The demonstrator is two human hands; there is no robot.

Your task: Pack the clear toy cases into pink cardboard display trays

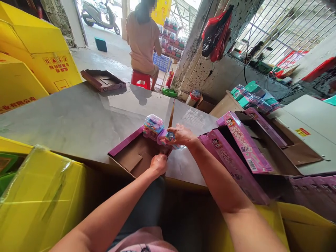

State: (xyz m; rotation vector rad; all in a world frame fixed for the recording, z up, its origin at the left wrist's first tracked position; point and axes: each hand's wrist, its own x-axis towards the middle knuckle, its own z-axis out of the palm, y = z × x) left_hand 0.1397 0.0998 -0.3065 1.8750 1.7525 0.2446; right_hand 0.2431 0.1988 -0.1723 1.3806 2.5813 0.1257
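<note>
A shallow purple cardboard tray (131, 154) lies at the near edge of the grey table (78, 119). My left hand (158, 163) pinches the tray's right-hand edge, fingers closed. My right hand (181, 134) rests over a small clear plastic toy pack (168, 138) with colourful contents and grips it at the tray's far right corner. A second similar toy pack (153, 125) stands just left of it, inside the tray's far edge.
A stack of folded purple tray boxes (241, 147) lies open at the right. Yellow cartons (39, 52) stand at the left and near front (44, 199). Another purple tray (103, 79) sits at the table's far side. A person on a red stool (141, 79) sits beyond, back turned.
</note>
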